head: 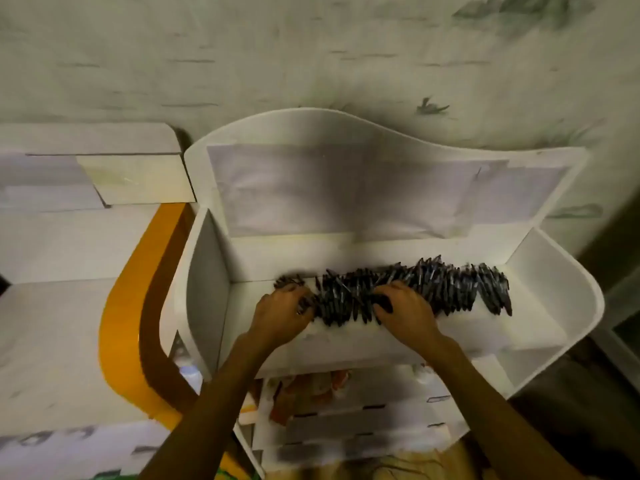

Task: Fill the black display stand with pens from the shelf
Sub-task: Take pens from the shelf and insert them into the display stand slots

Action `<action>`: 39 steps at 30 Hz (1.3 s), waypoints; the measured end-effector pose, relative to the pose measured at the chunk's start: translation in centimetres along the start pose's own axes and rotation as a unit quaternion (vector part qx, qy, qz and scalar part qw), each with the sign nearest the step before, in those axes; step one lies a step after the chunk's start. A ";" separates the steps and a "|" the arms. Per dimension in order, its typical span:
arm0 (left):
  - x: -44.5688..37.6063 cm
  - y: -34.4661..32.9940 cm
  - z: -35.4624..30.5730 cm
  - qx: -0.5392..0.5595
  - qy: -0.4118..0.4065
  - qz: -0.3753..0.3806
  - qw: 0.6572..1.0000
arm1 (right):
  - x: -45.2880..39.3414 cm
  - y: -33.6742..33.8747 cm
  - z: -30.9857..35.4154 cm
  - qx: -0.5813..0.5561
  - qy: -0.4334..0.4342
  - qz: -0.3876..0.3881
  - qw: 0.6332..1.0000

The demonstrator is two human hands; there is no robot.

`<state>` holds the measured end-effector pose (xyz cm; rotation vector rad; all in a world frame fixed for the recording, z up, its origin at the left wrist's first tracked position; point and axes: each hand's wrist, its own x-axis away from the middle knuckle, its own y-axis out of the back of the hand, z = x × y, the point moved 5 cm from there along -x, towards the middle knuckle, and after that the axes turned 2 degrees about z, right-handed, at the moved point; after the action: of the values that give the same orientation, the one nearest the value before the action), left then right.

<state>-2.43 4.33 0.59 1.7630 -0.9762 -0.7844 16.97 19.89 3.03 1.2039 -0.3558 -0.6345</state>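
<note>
Head view: a long row of dark pens [415, 289] is seen lying packed side by side along the upper tier of a white shelf [554, 271], running from near its left wall towards the right. The left hand [282, 315] is laid on the left end of the row, its fingers [301, 306] curled down among the pens and clamped on a few of them. The right hand [403, 311] is set on the middle of the row, its fingers [382, 301] bent over the pens and closed on some. Both forearms are reached in from below. A pale sheet [339, 192] is fixed to the shelf's back panel. An orange band [117, 323] is seen just left of the shelf. Lower tiers are blurred.
</note>
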 end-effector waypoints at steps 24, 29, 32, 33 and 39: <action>-2.8 -5.1 3.8 0.051 0.302 -0.030 0.952 | -6.0 -5.7 -2.3 -0.030 0.047 0.077 0.996; -2.6 -5.5 4.2 -0.027 0.181 0.002 0.983 | -6.6 -5.7 -2.9 -0.041 0.053 0.072 0.995; -2.5 -4.9 4.8 -0.043 0.160 -0.014 0.986 | -7.0 -5.6 -2.9 -0.044 0.058 0.065 0.995; -2.5 -4.8 4.9 -0.046 0.139 -0.013 0.989 | -7.2 -5.6 -2.9 -0.045 0.059 0.061 0.995; -2.5 -4.0 5.0 -0.077 0.008 0.004 0.997 | -8.1 -5.6 -2.3 -0.053 0.074 0.046 0.995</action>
<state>-6.71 5.42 -4.67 1.6291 -0.8873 -0.8173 10.52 25.51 -2.46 1.1198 -0.2481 -0.4754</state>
